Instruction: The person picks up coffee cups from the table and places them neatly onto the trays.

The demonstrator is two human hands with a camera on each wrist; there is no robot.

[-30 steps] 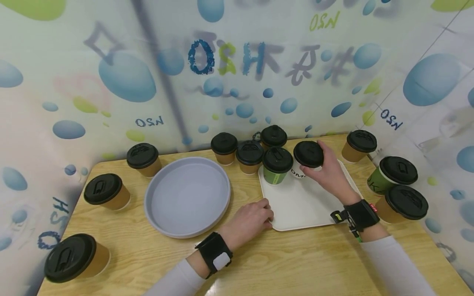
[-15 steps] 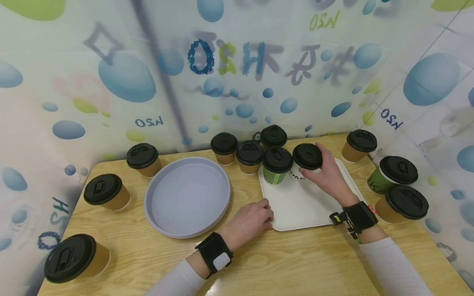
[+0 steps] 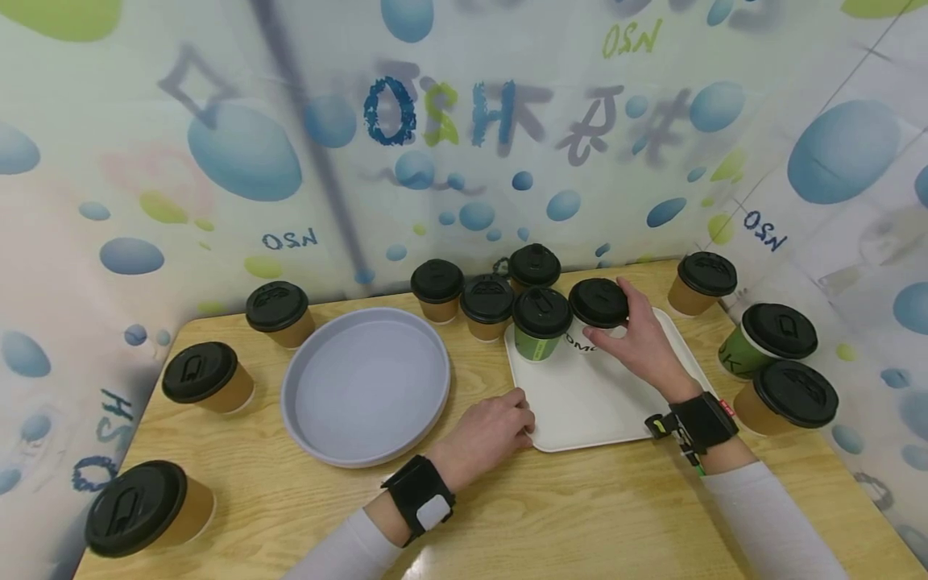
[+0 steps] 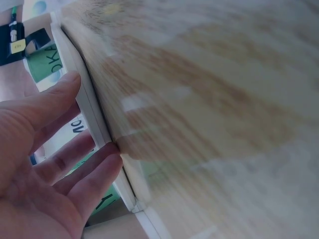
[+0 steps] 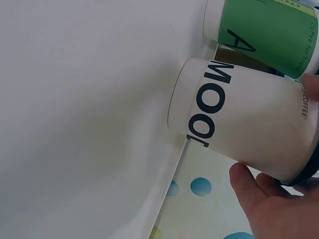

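My right hand (image 3: 645, 342) grips a white paper coffee cup (image 3: 580, 334) with a black lid, thumb and fingers around its upper part. The cup stands upright over the far part of a white rectangular tray (image 3: 587, 411). Dark capital letters (image 5: 209, 99) show on its side in the right wrist view. Close at its left stands a green paper cup (image 3: 536, 346) with a black lid, on the tray. My left hand (image 3: 486, 431) holds the tray's near left edge; in the left wrist view its thumb (image 4: 67, 84) and fingertips lie at the rim.
A round grey-lilac tray (image 3: 366, 455) lies left of the white one. Brown lidded cups, such as one at the front left (image 3: 192, 511), stand along the left and back. At the right are a green cup (image 3: 739, 354) and brown cups (image 3: 761, 415). A patterned curtain (image 3: 464, 193) closes off the back.
My right hand has shifted slightly left with the white cup, bringing it closer to the green cup. My left hand has stayed at the tray's edge.
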